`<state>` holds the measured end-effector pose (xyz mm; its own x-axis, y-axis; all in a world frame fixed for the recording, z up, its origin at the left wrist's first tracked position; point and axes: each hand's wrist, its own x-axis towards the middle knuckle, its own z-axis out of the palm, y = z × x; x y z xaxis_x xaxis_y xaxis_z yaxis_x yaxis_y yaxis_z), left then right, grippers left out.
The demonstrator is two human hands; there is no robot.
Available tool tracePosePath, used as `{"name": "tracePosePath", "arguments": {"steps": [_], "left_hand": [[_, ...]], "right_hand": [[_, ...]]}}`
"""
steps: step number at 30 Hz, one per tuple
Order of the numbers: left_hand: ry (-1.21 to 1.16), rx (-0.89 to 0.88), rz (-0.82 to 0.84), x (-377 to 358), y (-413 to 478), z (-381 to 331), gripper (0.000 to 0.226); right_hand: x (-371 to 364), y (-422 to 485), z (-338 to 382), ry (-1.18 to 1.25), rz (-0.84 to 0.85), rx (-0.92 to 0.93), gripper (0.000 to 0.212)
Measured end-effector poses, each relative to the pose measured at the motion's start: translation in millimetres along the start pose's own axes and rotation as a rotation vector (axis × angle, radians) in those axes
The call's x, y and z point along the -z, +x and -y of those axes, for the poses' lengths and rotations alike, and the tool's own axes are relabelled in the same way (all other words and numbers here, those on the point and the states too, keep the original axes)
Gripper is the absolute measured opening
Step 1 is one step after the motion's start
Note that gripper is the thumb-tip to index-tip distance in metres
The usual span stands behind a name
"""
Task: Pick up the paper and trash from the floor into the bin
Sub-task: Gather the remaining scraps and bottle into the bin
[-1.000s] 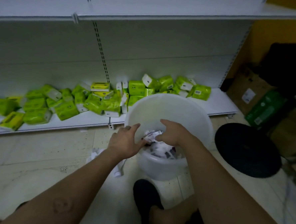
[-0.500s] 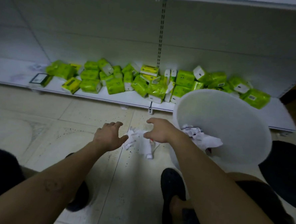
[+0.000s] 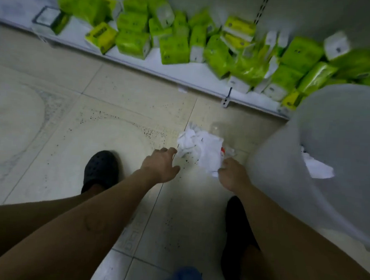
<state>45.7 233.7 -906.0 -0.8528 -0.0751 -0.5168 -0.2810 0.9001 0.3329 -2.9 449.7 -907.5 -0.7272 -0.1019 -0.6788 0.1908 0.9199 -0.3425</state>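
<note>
Left hand (image 3: 160, 166): open, fingers spread, tips at the left edge of the paper (image 3: 200, 149).
Right hand (image 3: 234, 175): fingers curled down on the near right edge; grip cannot be told.
Risk: the wad looks loose and would likely split on lifting, dropping bits short of the bin (image 3: 332, 131).
Paper: on the floor (image 3: 115, 124), between and just beyond both hands; white, crumpled, several layers, one red-marked bit.
Bin: right of the right hand, pale, white scraps (image 3: 316, 169) inside.

Open floor (image 3: 94, 123) lies left of the paper pile (image 3: 200, 149); the bin (image 3: 285, 178) wall blocks the right, the shelf (image 3: 152, 60) beyond.
</note>
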Motion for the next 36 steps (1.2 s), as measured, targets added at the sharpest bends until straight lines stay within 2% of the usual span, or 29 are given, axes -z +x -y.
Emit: {"name": "tracePosePath", "arguments": {"steps": [2,5,6,9,12,17,20,23,25,27,31,33,36], "left_hand": [[-0.010,0.013,0.040,-14.1,23.3,6.2,0.060],[-0.022,0.001,0.076,-36.2,60.1,10.7,0.058],[-0.028,-0.008,0.068,-43.9,71.6,10.8,0.057],[-0.041,0.016,-0.019,-66.3,101.5,8.4,0.052],[-0.042,0.074,-0.078,-91.3,123.3,6.1,0.050],[-0.080,0.071,-0.150,-123.5,127.9,21.5,0.030],[-0.088,0.033,-0.153,-129.5,117.7,35.2,0.022],[-0.163,0.037,-0.077,-124.6,109.9,39.0,0.039],[-0.239,0.047,-0.040,-119.1,112.6,36.2,0.060],[-0.300,0.050,-0.016,-115.0,120.4,31.7,0.067],[-0.252,-0.009,-0.049,-118.7,122.0,26.1,0.017],[-0.261,0.082,-0.057,-125.9,111.6,28.7,0.012],[-0.311,0.193,-0.052,-130.6,90.0,38.6,0.016]], "right_hand": [[-11.9,28.4,-7.0,0.008,-0.032,-0.031,0.045],[-17.9,63.4,-21.4,0.084,-0.154,-0.096,0.019],[-19.3,74.2,-25.8,0.127,-0.192,-0.118,0.017],[-23.3,104.2,-29.1,0.199,-0.253,-0.157,0.040],[-31.6,122.8,-24.2,0.241,-0.294,-0.122,0.041],[-52.8,130.0,-21.9,0.296,-0.219,-0.123,0.063],[-58.1,129.9,-18.7,0.304,-0.164,-0.131,0.067],[-59.9,124.6,-13.6,0.226,-0.094,-0.126,0.069],[-62.7,119.2,-12.1,0.227,-0.107,-0.118,0.078],[-67.6,115.5,-14.3,0.257,-0.153,-0.109,0.084],[-74.3,106.3,-21.8,0.357,-0.172,-0.163,0.089],[-75.2,98.8,-26.0,0.365,-0.180,-0.166,0.088],[-68.2,84.6,-29.5,0.360,-0.198,-0.166,0.087]]}}
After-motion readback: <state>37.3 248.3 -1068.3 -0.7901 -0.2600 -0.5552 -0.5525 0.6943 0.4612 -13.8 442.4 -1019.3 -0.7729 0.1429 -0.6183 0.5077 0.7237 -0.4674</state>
